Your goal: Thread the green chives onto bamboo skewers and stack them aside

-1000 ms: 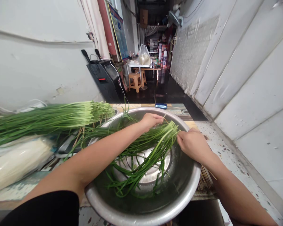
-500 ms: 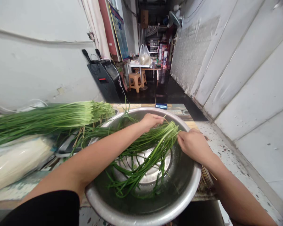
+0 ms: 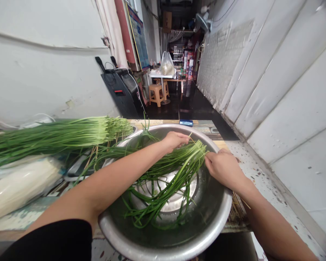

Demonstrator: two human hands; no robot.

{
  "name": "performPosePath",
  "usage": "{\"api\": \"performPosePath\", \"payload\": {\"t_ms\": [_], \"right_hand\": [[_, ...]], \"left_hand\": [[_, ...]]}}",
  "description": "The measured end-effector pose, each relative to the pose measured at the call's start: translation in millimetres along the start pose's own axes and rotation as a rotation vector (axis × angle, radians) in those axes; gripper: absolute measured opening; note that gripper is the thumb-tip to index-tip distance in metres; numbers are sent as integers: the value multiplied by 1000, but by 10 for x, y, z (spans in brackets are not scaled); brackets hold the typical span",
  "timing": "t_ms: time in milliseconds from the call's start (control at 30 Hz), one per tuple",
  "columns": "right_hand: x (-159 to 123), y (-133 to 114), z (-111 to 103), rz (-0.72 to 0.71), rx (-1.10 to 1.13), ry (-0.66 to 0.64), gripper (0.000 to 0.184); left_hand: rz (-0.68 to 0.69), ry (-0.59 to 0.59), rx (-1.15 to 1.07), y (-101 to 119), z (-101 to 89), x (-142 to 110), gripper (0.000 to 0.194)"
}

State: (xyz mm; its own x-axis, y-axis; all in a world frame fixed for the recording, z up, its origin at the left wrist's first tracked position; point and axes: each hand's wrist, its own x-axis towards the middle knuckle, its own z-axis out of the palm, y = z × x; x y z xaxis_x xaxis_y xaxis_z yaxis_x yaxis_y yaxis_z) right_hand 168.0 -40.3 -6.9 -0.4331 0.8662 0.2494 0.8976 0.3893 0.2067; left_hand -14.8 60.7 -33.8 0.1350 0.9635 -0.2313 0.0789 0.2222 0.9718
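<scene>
A bunch of garlic chives [image 3: 176, 177] hangs inside a large metal basin [image 3: 222, 214], its pale cut ends gathered near the right rim. My left hand [image 3: 176, 139] reaches across the basin and pinches a single chive stalk by its pale end. At the right rim my right hand [image 3: 222, 166] is closed against those gathered ends. A thin bamboo skewer [image 3: 246, 203] sticks out below my right wrist, and a thin brown stick shows between the two hands. My right fingers hide most of their grip.
To the left lies a big pile of garlic chives [image 3: 70, 134] beside a plastic-wrapped white bundle [image 3: 21, 185]. Several bamboo skewers [image 3: 236, 212] lie right of the basin. A blue object [image 3: 186, 123] sits at the table's far edge. Beyond are a black speaker [image 3: 122, 90] and stools [image 3: 155, 93].
Almost nothing differs. Both hands keep their places and grips, and the chives hang as before; the view has shifted very slightly.
</scene>
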Motion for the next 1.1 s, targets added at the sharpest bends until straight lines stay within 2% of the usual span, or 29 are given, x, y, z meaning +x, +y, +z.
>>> {"api": "performPosePath", "payload": {"t_ms": [333,500,600,700,767,833,900,967,1033,1100], "right_hand": [[-1,1,18,0,-21,6,33],[7,-3,1,1,-16,-13,31],[0,3,-5,4,-9,-24,31],[-9,7,-3,15,-8,-20,31],[1,-1,5,15,-10,-13,32],[27,-14,24,13,-7,-11,32],[50,-17,54,13,11,-13,33],[42,7,90,11,39,-4,32],[7,67,127,1,69,38,32],[18,143,165,-40,116,137,34]], "left_hand": [[15,-27,12,-40,3,32,19],[47,-5,120,-14,12,-14,24],[95,-26,244,-4,40,-79,25],[209,-177,409,64,39,-144,24],[271,-303,603,195,-24,-184,26],[297,-314,861,403,-161,-250,28],[327,-147,1070,647,-361,-393,29],[344,20,1090,851,-590,-671,32],[348,107,926,931,-790,-1107,32],[354,186,667,824,-901,-1643,28]]}}
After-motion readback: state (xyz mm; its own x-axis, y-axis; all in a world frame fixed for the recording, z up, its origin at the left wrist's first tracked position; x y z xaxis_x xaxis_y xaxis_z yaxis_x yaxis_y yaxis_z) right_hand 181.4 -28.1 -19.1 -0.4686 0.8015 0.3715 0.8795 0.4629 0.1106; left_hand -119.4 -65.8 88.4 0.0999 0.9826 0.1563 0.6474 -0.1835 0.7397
